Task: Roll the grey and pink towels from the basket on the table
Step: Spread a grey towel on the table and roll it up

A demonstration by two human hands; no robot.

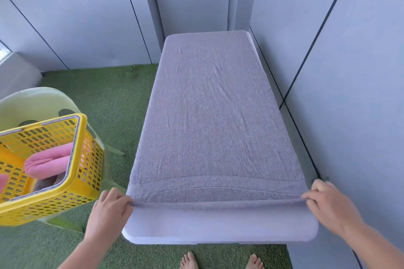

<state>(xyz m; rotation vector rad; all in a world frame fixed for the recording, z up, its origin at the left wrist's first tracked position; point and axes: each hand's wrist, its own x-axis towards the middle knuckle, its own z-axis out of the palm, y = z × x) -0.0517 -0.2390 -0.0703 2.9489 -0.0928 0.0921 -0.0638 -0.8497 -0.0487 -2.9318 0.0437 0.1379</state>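
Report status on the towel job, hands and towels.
The left hand and right hand each pinch a near corner of the grey towel, spread flat on the table. In the yellow basket: pink towel. Nothing blocking the roll.

The flat grey terry towel is showing a ribbed border band; the yellow plastic basket is displaying rows of slots around a pink folded towel.

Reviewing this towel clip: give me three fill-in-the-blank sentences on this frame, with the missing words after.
The left hand and the right hand each pinch a near corner of the ___ terry towel spread on the white table.
Inside the yellow perforated plastic basket lies a ___ bundled towel.
The basket stands to the table's ___.
Missing: grey; pink; left.
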